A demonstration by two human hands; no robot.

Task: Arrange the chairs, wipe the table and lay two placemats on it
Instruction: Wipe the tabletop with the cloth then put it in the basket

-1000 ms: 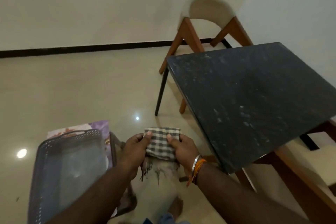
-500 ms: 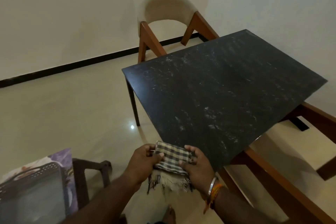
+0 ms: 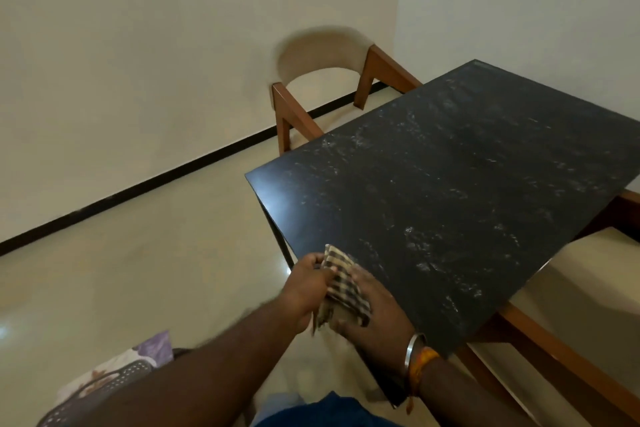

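As I swung the view round from the floor and the grey basket, the black stone-topped table filled most of the frame, where a second earlier it had sat off to the right. Its top was streaked with pale smears and dust, so I judged the wiping had not yet begun. One cushioned wooden chair stood tucked at the far end, and another chair along the right side, so the chairs looked arranged already. The perforated grey basket had slid to the bottom left corner, with a purple floral sheet, possibly a placemat, beneath it.

I had carried the checked cloth up to the table's near corner; it lay folded just over that edge. My right hand cupped the cloth from beneath with curled fingers, and my left hand pinched its left side. That put me ready for the first stroke.

No brand, label or writing could be read anywhere.
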